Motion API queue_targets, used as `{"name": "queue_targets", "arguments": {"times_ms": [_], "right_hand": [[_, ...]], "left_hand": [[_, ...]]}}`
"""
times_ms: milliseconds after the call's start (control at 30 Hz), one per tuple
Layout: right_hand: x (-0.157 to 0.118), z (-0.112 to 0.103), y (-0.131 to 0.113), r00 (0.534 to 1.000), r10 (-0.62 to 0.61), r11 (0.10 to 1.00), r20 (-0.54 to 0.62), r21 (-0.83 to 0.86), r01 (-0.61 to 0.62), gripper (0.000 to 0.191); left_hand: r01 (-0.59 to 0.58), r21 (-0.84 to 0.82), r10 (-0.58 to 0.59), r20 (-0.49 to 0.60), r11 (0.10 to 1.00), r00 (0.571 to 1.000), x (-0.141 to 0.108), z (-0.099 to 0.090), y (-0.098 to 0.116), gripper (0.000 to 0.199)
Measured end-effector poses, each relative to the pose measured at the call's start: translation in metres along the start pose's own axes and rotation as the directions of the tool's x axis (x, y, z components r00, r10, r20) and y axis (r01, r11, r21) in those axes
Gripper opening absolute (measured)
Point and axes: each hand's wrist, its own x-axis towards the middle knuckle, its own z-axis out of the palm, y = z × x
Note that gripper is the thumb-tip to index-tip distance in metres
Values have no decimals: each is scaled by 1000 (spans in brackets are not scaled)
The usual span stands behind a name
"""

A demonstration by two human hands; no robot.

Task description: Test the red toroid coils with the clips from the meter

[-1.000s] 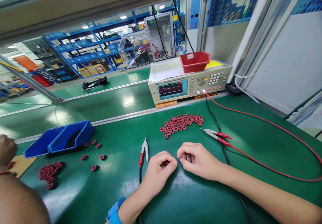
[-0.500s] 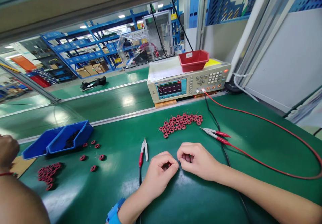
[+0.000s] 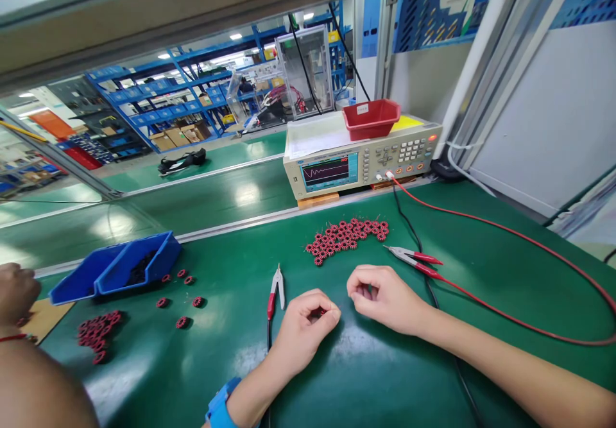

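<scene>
Two bare hands rest low on a green bench mat (image 3: 366,376) that runs the width of the view, glossy with reflected ceiling light; beyond a metal rail lies a green conveyor belt (image 3: 206,197), and past it a hall of blue shelving (image 3: 158,94) stacked with bins and cartons; a beige test meter (image 3: 360,158) with a lit screen stands at the back of the mat, a red tray (image 3: 373,119) on its top, and a red lead (image 3: 505,235) loops from it across the right side to a pair of red-handled probe clips (image 3: 414,260); a heap of small red wound coils (image 3: 346,235) lies between the meter and the hands; a second probe clip (image 3: 275,290) lies just beside the left hand; at far left stand blue bins (image 3: 115,267) with loose coils scattered in front, and another person's hand (image 3: 14,290) hovers there; the left hand (image 3: 305,332), a blue band on its wrist, is curled with fingertips pinched on a small red coil (image 3: 319,313); the right hand (image 3: 385,299) lies knuckles up, fingers curled toward the thumb, and whether it grips anything I cannot tell; the two hands sit near each other, not touching.
</scene>
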Motion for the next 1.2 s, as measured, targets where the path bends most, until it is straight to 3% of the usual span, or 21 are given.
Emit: {"name": "queue_targets", "arguments": {"times_ms": [133, 267, 367, 600, 767, 900, 1200], "right_hand": [[1, 2, 2, 989, 64, 988, 133, 131, -81, 12], [1, 3, 5, 942, 192, 933, 277, 247, -263, 13], [0, 4, 6, 921, 223, 910, 318, 270, -313, 13], [-1, 11, 8, 950, 159, 934, 268, 272, -233, 7], [1, 10, 11, 970, 152, 968, 190, 169, -185, 7], [4, 2, 12, 976, 171, 973, 135, 134, -189, 8], [2, 2, 7, 970, 153, 967, 188, 176, -187, 8]], "left_hand": [[-7, 5, 7, 7, 1000, 1000, 0, 0, 0, 18], [-9, 37, 9, 14, 999, 1000, 0, 1, 0, 18], [-25, 60, 24, 24, 998, 999, 0, 2, -1, 18], [-55, 111, 51, 39, 992, 998, -2, 5, 0, 16], [-75, 114, 68, 63, 991, 996, -3, 4, 2, 17], [-44, 50, 41, 51, 998, 998, -2, 1, 1, 17], [120, -210, -113, 45, 970, 993, 1, 1, -3, 21]]}}
